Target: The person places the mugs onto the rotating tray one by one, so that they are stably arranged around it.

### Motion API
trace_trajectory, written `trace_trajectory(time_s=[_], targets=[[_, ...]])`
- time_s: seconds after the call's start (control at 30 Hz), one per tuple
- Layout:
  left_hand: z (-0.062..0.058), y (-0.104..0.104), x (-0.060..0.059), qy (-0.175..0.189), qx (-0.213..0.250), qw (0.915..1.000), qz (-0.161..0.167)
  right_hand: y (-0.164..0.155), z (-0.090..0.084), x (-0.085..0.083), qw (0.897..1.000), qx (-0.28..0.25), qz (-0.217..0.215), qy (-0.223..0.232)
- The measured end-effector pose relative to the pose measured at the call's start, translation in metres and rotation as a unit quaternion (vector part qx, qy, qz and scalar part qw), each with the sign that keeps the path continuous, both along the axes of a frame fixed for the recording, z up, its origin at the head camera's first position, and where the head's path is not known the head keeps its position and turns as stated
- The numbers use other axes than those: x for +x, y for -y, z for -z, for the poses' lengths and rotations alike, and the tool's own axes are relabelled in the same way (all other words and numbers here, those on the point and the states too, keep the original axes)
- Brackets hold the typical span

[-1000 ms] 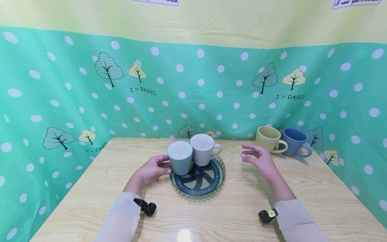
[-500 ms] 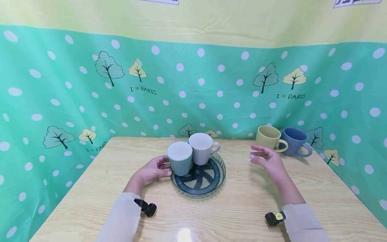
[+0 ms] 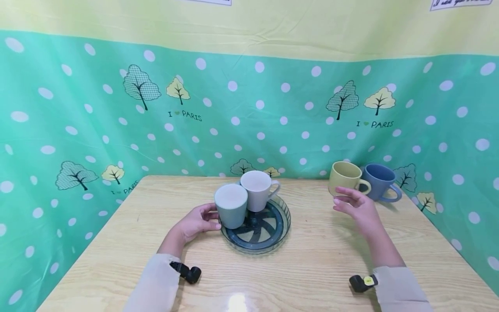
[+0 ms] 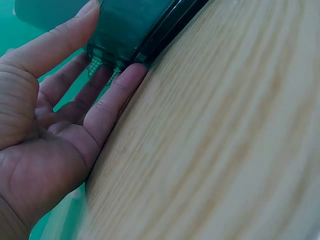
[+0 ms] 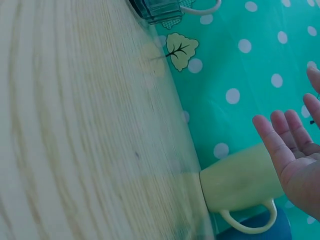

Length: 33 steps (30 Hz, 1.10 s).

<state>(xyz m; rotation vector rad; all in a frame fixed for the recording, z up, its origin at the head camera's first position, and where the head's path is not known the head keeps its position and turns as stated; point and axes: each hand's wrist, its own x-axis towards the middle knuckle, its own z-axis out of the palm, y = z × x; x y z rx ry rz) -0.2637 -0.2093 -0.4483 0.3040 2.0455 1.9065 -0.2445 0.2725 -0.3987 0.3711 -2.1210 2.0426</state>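
Note:
A round, translucent blue-green tray (image 3: pixel 255 250) with a ribbed wall carries two mugs. At its left stands a pale green mug (image 3: pixel 232 216), and behind it a white mug (image 3: pixel 257 201) with its handle pointing right. My left hand (image 3: pixel 195 223) touches the tray's left edge beside the pale green mug; in the left wrist view its thumb and fingers lie against the tray's outer wall (image 4: pixel 132 30). My right hand (image 3: pixel 360 212) is in the air with loose fingers in front of a yellow mug (image 3: pixel 343 177), holding nothing. The yellow mug's handle (image 5: pixel 250 227) shows below the hand in the right wrist view.
A blue mug (image 3: pixel 376 182) stands right of the yellow one, near the back right corner of the wooden table (image 3: pixel 288 277). A green and yellow patterned cloth (image 3: pixel 257 121) hangs behind the table and along both sides.
My right hand has moved right, up to the yellow mug. The tray has turned slightly: the white mug has shifted left and the pale green mug a little toward me. My left hand stays at the tray's edge.

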Motion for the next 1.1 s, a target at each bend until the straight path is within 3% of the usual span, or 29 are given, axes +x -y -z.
trace_trajectory(time_s=[0.37,0.83,1.1], targets=[[0.005,-0.004,0.004,0.0,0.038,0.9989,-0.026,-0.012,0.003,0.005,1.0,0.012,0.021,0.008],[0.009,-0.006,0.014,-0.003,0.023,0.9972,-0.071,-0.022,0.002,0.01,0.999,-0.016,0.051,0.009],[0.007,-0.007,0.016,-0.004,0.014,0.9962,-0.086,-0.034,-0.001,0.011,0.992,0.004,0.125,0.022]])
